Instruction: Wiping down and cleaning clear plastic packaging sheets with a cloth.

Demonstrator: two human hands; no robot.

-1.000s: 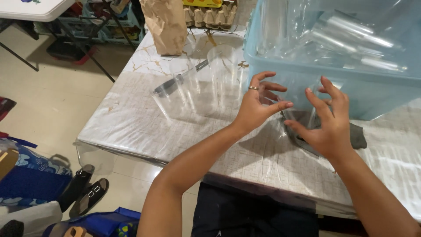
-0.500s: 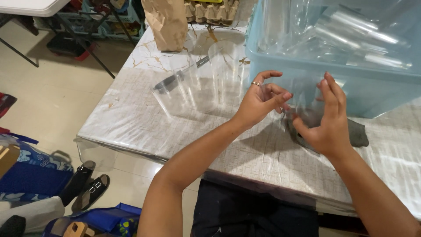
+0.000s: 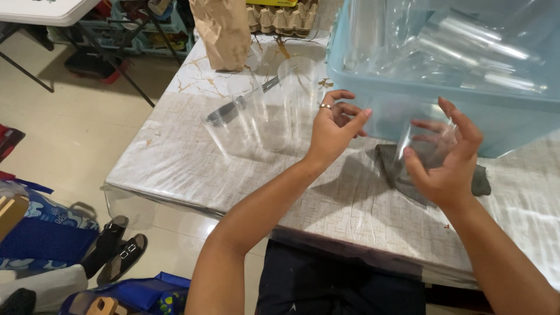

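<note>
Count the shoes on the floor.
2. Both black shoes sit side by side on the floor at lower left, beside the table corner: one nearer the blue bag, the other just right of it. More may be hidden under the table.

We see a clear, glossy plastic sheet [image 3: 429, 146] curled in our right hand [image 3: 446, 160], thin and smooth, throwing soft glints. Our left hand [image 3: 335, 125] wears a shiny metal ring [image 3: 325, 106]. The pale blue translucent plastic bin [image 3: 466, 111] looks smooth and semi-glossy, with more clear glossy plastic rolls [image 3: 461, 41] inside. The table's marbled white cover [image 3: 192, 157] is slick and shiny like vinyl. A dark grey cloth [image 3: 396, 169] lies matt and soft. The brown paper bag [image 3: 221, 32] is matt and creased; the egg cartons [image 3: 283, 17] look rough, pulpy.
</note>
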